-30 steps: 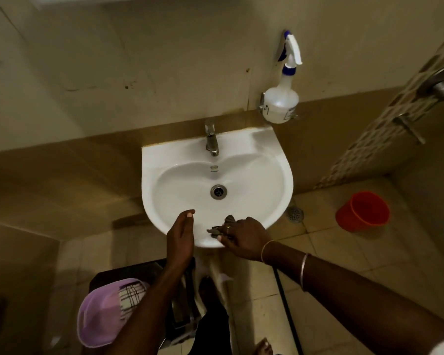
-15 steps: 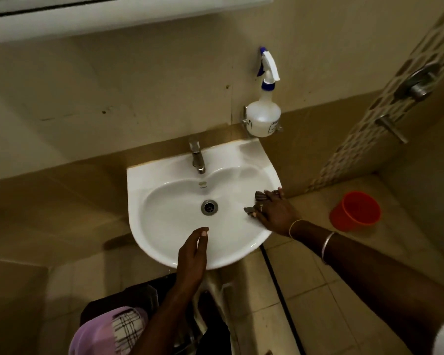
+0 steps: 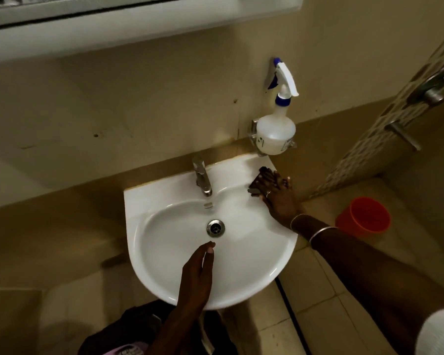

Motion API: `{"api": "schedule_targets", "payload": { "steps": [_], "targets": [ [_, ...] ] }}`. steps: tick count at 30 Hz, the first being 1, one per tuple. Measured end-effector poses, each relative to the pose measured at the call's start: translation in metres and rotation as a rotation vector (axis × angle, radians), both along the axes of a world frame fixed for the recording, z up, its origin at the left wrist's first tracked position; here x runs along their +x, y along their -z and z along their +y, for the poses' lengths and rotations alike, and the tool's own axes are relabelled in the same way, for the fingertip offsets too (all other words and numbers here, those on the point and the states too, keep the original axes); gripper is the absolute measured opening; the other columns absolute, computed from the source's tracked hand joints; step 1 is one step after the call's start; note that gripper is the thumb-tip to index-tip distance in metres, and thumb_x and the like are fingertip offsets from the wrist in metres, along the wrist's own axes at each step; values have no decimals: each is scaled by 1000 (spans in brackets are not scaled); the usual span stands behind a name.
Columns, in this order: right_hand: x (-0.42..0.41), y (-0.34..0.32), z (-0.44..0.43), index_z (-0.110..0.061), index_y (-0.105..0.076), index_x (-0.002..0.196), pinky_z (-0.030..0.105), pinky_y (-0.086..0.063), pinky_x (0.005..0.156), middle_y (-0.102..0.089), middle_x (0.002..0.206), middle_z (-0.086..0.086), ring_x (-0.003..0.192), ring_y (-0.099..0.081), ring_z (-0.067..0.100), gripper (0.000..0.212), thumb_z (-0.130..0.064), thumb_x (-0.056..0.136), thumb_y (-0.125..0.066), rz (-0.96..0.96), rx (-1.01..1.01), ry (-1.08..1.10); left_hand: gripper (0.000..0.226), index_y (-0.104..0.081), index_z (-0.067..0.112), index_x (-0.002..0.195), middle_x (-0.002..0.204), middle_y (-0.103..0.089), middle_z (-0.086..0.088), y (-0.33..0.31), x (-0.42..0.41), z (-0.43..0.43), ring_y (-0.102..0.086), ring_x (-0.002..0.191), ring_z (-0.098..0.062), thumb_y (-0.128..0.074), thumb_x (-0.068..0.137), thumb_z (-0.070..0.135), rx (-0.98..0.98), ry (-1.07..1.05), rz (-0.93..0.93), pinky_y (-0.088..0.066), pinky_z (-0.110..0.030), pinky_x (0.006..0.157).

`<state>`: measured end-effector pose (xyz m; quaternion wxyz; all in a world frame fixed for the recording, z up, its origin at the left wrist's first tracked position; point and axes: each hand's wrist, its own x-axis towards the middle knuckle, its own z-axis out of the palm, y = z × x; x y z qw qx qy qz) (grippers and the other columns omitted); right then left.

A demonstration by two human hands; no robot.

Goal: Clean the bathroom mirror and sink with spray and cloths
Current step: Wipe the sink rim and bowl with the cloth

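Note:
A white wall-hung sink [image 3: 164,252] fills the middle, with a chrome tap [image 3: 202,179] at its back and a drain [image 3: 215,228] in the bowl. My right hand [image 3: 277,196] presses a dark cloth [image 3: 258,180] flat on the sink's back right corner, fingers spread over it. My left hand [image 3: 198,275] rests over the near rim with straight fingers, holding nothing. A white spray bottle [image 3: 276,134] with a blue-and-white trigger sits in a wall holder just above the cloth. The mirror's lower edge [image 3: 113,11] runs along the top.
An orange bucket [image 3: 363,217] stands on the tiled floor at the right. Chrome shower fittings [image 3: 431,90] stick out of the tiled wall at far right. A dark stool with a purple item [image 3: 128,351] sits below the sink.
My right hand slid the cloth from the front rim along the right side to the back right corner. My left hand stayed at the near rim. The view tilted upward.

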<state>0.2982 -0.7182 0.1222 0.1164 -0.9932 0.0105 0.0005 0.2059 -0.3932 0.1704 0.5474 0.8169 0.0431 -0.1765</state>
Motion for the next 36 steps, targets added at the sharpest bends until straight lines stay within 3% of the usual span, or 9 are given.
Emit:
{"api": "schedule_targets", "payload": {
  "steps": [3, 6, 9, 12, 19, 24, 27, 31, 36],
  "targets": [
    [23, -5, 21, -31, -45, 150, 59, -22, 117, -29, 166, 2, 156, -18, 29, 44, -26, 107, -47, -117, 7, 94, 33, -69, 30, 126, 127, -65, 24, 3, 8, 4, -47, 113, 28, -46, 106, 41, 20, -3, -8, -35, 1, 93],
    [58, -11, 41, -32, -58, 133, 53, -37, 103, -47, 151, 3, 147, -36, 29, 36, -23, 102, -42, -162, 4, 149, 34, -69, 31, 125, 125, -65, 25, 7, 13, 12, -48, 113, 28, -45, 105, 43, 16, -22, -6, -34, 5, 91],
    [87, -7, 63, -32, -54, 137, 56, -35, 106, -45, 154, 1, 148, -34, 28, 38, -34, 105, -33, -129, 32, 250, 33, -69, 33, 125, 126, -66, 24, 9, 18, 23, -51, 115, 24, -47, 104, 44, -11, -82, 2, -35, 5, 91],
    [97, -3, 96, -23, -50, 144, 64, -30, 110, -43, 157, 8, 149, -31, 35, 44, -34, 104, -39, -146, 41, 304, 32, -69, 32, 126, 125, -66, 25, 7, 24, 34, -52, 116, 21, -47, 106, 42, -26, -140, -10, -36, 4, 90],
    [86, -7, 140, -16, -45, 149, 57, -41, 99, -45, 156, 14, 143, -38, 43, 69, -26, 83, -64, -156, 20, 43, 29, -69, 31, 125, 122, -66, 25, 0, 33, 41, -53, 113, 23, -47, 107, 37, -59, -207, -19, -39, 3, 88],
    [85, -7, 78, -37, -27, 159, 57, -29, 114, -25, 168, 0, 155, -21, 34, 58, -55, 104, -28, -87, -166, -225, 29, -69, 32, 124, 122, -66, 26, -1, 33, 40, -52, 113, 23, -47, 107, 38, -66, -211, -26, -38, 2, 90],
    [78, -5, 54, -36, -31, 158, 57, -31, 112, -28, 167, 0, 152, -26, 34, 57, -53, 103, -33, -99, -222, 21, 27, -68, 35, 123, 123, -65, 27, -2, 31, 43, -52, 112, 24, -47, 107, 38, -67, -220, -27, -37, -1, 91],
    [69, -1, 45, -22, -45, 148, 56, -36, 106, -50, 149, 11, 137, -41, 39, 55, -47, 102, -31, -98, -178, 334, 29, -70, 30, 124, 123, -66, 25, 0, 27, 49, -52, 113, 24, -47, 107, 37, -67, -247, -29, -36, 4, 89],
    [78, -5, 71, -27, -52, 143, 56, -38, 107, -48, 153, 11, 141, -42, 37, 45, -40, 106, -30, -144, -42, 383, 30, -70, 29, 124, 125, -67, 23, 2, 22, 50, -53, 115, 22, -48, 107, 37, -81, -266, -22, -37, 0, 92]
  ]
}}
